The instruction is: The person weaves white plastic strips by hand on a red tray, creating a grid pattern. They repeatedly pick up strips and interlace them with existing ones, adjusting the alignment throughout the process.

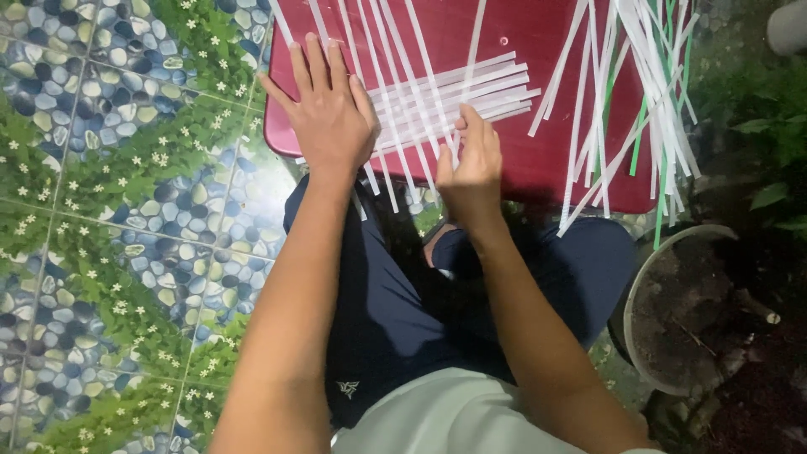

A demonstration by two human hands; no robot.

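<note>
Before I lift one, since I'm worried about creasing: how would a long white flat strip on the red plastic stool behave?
Probably floppy: the long white flat strips droop past the red plastic stool edge. Likely very light and thin, so apt to slide or scatter.

A red counter is seen from above, strewn with white strips crossed over one another. The left hand is laid flat, fingers spread, on the upright strips. One strip is pinched by the right hand. A loose bundle of white and green strips is piled at the right edge, above a soil-filled pot.
</note>
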